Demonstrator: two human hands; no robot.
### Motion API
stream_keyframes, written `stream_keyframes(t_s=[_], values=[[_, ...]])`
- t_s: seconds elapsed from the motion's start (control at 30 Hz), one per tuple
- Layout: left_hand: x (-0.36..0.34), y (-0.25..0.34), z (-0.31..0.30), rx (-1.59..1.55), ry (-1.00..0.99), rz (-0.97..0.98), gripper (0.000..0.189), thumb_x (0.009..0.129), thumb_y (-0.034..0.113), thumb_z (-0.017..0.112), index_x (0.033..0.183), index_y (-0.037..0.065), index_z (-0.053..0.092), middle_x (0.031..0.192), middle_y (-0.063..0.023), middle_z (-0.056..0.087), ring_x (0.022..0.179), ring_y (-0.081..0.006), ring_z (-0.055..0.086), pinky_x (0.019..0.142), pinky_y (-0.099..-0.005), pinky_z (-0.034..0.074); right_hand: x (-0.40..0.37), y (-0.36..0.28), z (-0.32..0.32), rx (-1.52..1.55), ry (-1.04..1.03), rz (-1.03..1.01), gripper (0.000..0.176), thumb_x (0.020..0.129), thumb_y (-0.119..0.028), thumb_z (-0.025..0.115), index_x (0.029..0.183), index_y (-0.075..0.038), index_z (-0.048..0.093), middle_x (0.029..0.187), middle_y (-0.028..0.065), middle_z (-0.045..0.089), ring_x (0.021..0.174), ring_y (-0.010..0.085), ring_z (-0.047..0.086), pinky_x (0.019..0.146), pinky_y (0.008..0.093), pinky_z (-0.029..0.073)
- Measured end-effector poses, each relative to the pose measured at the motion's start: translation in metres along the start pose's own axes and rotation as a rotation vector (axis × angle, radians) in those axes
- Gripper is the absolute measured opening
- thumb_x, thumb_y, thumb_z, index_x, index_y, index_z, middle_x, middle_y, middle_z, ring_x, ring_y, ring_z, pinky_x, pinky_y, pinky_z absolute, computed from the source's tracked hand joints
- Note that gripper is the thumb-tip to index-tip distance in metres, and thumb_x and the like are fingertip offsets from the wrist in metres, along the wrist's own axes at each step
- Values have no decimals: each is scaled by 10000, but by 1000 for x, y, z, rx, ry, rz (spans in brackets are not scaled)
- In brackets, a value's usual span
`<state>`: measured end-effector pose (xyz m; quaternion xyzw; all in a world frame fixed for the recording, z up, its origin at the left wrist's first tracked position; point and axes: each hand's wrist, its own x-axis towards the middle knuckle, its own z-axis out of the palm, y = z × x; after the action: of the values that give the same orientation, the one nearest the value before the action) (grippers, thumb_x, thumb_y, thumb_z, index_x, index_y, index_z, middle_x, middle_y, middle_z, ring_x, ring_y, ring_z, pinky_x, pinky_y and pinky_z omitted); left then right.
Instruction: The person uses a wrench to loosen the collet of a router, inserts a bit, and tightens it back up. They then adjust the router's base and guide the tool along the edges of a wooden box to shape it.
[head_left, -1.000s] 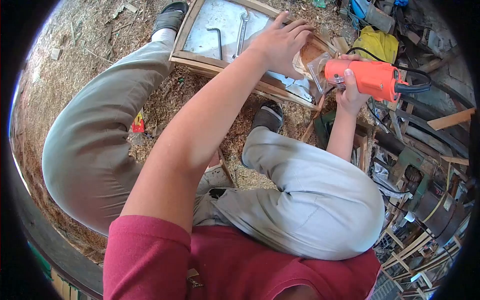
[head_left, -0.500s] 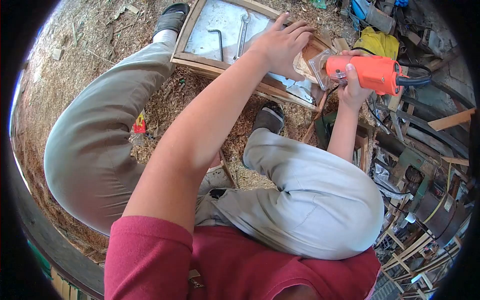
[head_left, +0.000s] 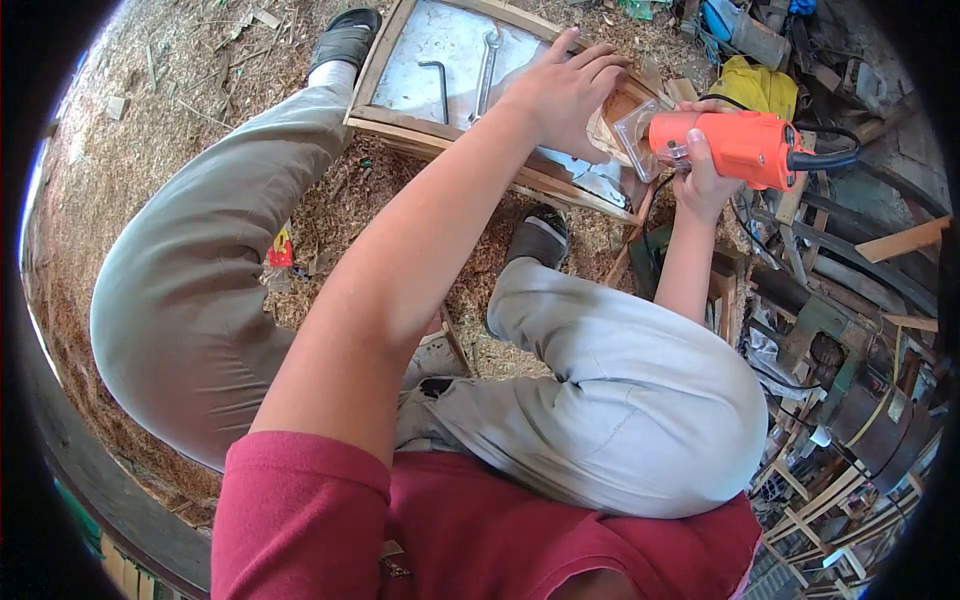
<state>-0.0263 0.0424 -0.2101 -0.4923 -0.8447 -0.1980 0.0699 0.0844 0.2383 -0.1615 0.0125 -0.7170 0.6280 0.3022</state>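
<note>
My left hand [head_left: 565, 92] lies with its fingers spread across the wooden frame [head_left: 410, 127], beside a small light wooden piece [head_left: 622, 104]. My right hand [head_left: 706, 165] is wrapped round an orange power tool [head_left: 745, 146] with a black cable. The tool lies on its side, its clear square base plate [head_left: 636, 140] facing the wooden piece. Inside the frame, on a whitish panel, rest a combination wrench [head_left: 485, 75] and a hex key [head_left: 441, 88].
Sawdust and shavings cover the ground [head_left: 200, 120]. A yellow cloth [head_left: 752, 88] lies behind the tool. Wood scraps and machine parts [head_left: 840, 330] crowd the right side. My feet flank the frame, and a red and yellow packet [head_left: 281, 249] is near my left leg.
The orange tool has shifted slightly left in my right hand, towards the wooden piece. My left hand has stayed nearly in place.
</note>
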Motion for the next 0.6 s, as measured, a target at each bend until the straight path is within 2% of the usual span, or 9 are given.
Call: stream_keyframes(t_s=[0.07,0.17,0.47,0.6], values=[[0,0,0,-1,-1,-2,1073,721,715,719,1458,-19,454,1584,-116,439,1533,-232,308,1280,-516,132,-1,1,0,11,8,13,642,808,-5,726,1361,-33,401,1152,172,633,1054,322,677,962,484,546],[-1,0,0,-12,17,-3,1056,719,709,723,1447,-12,466,1581,-115,443,1532,-232,312,1279,-521,135,-2,-3,3,-17,58,22,510,806,-43,704,1266,-27,486,1136,189,628,1077,342,658,959,519,556],[-1,0,1,-19,38,7,1026,715,703,728,1423,1,487,1564,-127,464,1528,-242,321,1279,-529,134,-3,-2,-1,-29,81,33,519,808,-50,716,1274,-31,488,1136,178,632,1072,352,664,967,532,552],[-1,-1,-1,-27,26,13,1041,710,713,728,1424,-4,481,1561,-133,465,1526,-245,325,1277,-529,135,-1,0,-2,-32,41,19,553,809,-28,710,1304,-32,465,1150,169,631,1069,336,668,969,510,548]])
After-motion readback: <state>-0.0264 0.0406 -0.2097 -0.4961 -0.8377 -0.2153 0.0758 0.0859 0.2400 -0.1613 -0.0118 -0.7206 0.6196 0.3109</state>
